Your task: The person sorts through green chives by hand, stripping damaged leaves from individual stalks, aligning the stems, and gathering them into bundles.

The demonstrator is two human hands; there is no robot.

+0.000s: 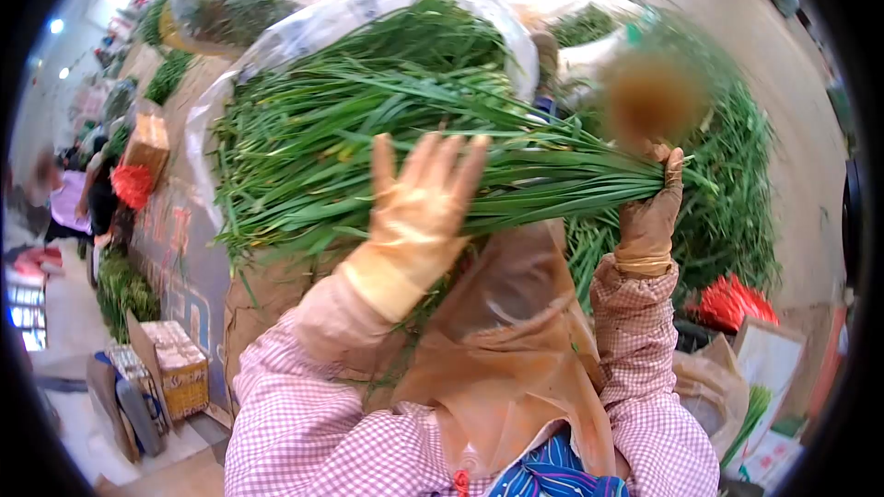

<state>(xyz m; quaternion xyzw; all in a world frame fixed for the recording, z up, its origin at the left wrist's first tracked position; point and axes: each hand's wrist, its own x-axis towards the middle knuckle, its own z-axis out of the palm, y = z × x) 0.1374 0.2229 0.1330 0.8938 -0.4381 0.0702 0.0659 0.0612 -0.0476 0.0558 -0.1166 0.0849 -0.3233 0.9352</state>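
Note:
Long flat green leaves, which look like garlic chives [350, 110], fill a white plastic sack in front of me. My left hand [419, 198], in a yellowish rubber glove, hovers over or rests on the leaves with fingers spread; whether it touches them I cannot tell. At the right, my gloved right hand [649, 216] grips one end of a bunch of garlic chives [589, 175], thumb upward. Its leaves stretch left across the pile. My right fingers are partly hidden behind the bunch.
A larger heap of greens [737, 175] lies to the right, with red ties [734, 302] below it. The white sack's rim [368, 5] curves behind the pile. A brown apron [506, 313] covers my lap. At left stand a yellow-sided box [180, 373] and a person in purple [72, 198].

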